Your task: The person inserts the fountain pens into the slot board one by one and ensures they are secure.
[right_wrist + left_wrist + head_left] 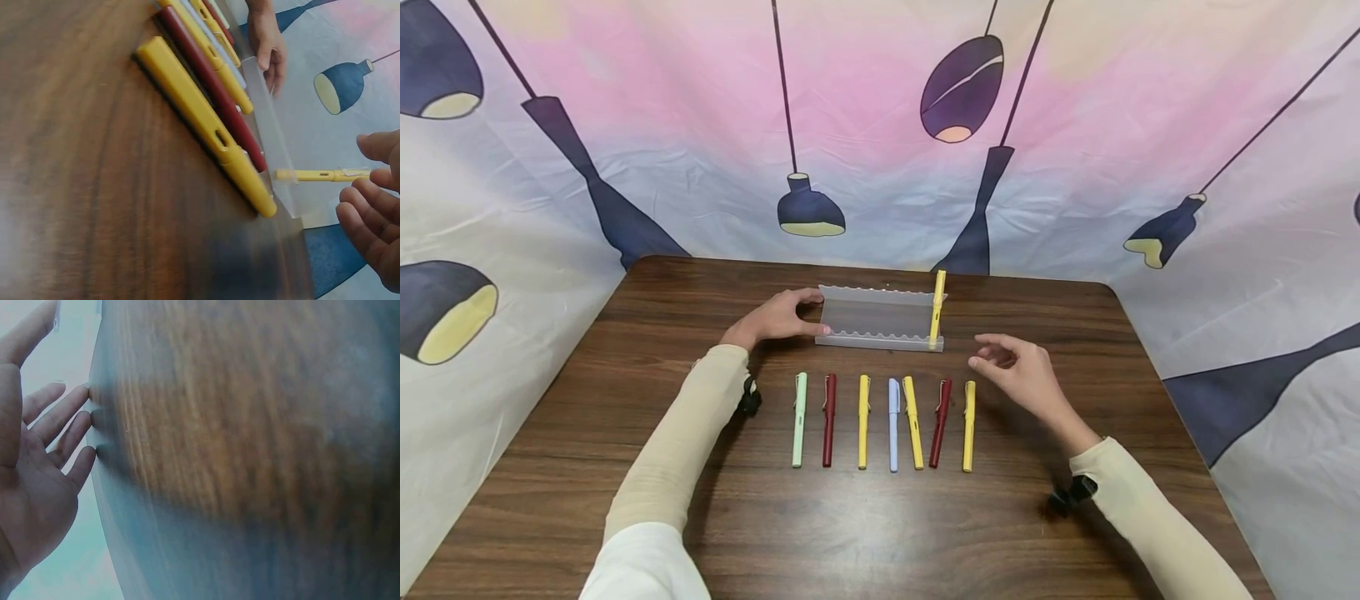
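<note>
No writing, brand or number can be read — neither on the pens (893, 427) nor on the rack (880, 342) at their twelve o'clock.

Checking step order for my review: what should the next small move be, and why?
Probably lower the right hand to the rightmost yellow pen and pinch it: that hand is empty, and this pen is the nearest in the row. The left hand holds the clear rack by its left end, and another yellow pen already rests at the rack's right end, with room beside it.
</note>
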The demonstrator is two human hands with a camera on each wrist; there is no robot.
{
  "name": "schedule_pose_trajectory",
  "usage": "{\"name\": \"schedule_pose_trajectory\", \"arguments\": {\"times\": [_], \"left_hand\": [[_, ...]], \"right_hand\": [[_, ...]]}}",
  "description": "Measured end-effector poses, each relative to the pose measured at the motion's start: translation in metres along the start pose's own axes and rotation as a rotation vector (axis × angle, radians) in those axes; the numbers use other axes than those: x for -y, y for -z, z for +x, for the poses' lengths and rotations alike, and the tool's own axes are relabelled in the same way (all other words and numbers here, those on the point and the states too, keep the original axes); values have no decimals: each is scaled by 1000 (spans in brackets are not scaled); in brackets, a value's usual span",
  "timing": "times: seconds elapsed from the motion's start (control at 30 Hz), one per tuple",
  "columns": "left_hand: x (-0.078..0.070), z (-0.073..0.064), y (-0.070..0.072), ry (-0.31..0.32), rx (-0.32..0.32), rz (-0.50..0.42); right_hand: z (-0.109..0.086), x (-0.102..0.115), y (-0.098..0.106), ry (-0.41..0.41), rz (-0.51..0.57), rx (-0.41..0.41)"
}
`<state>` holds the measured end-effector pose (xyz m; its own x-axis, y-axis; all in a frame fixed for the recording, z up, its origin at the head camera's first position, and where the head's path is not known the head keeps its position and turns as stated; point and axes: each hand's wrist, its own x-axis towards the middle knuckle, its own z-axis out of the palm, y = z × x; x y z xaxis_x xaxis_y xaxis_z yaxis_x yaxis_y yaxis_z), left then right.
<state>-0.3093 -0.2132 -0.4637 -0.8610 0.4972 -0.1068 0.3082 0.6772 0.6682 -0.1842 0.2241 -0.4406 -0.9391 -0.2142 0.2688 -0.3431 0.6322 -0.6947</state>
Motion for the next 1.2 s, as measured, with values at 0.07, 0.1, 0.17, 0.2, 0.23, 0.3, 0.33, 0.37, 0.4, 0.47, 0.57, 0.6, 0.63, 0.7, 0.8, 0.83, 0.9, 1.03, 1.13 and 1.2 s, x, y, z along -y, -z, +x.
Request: {"name": "schedule_pose_trajectory", "arguments": {"times": [0.07,0.1,0.17,0.2,0.23,0.3,0.33,0.37,0.4,0.47,0.57,0.6,0.63,0.7,0.8,0.83,0.9,1.03,1.13,1.2], "left_hand": [[0,0,0,1,1,4],[0,0,0,1,2,3],[-1,0,1,3,2,2],[-1,0,1,4,3,2],[-1,0,1,5,4,0],[-1,0,2,7,4,-2],[-1,0,2,8,5,1],[0,1,2,8,6,2],[0,1,1,8,7,4],[0,1,1,8,8,7],[0,1,1,7,7,13],[-1,1,1,9,7,13],[-1,1,2,11,6,13],[-1,1,2,10,7,14],[0,1,1,10,8,15],[0,1,1,9,8,15],[1,1,1,8,9,17],[0,1,1,11,11,16],[0,1,2,12,12,15],[0,1,2,10,13,17]], "right_hand": [[-4,-1,-2,-7,-17,13],[-6,-2,-3,-11,-29,19],[-10,-2,-4,-21,-52,35],[-13,-2,-5,-27,-62,43],[-14,-3,-6,-33,-69,51],[-18,-4,-8,-46,-80,69],[-20,-4,-8,-53,-83,78],[-22,-5,-9,-58,-86,86],[-23,-5,-10,-62,-88,94],[-25,-6,-11,-62,-99,109],[-28,-8,-13,-51,-131,126],[-29,-8,-14,-47,-142,132],[-30,-9,-15,-46,-152,136],[-32,-10,-16,-49,-164,143],[-32,-10,-18,-69,-171,153],[-32,-10,-18,-77,-172,155],[-32,-10,-20,-94,-175,160],[-31,-9,-23,-128,-178,170],[-30,-10,-25,-149,-186,181],[-30,-10,-26,-161,-192,191]]}}
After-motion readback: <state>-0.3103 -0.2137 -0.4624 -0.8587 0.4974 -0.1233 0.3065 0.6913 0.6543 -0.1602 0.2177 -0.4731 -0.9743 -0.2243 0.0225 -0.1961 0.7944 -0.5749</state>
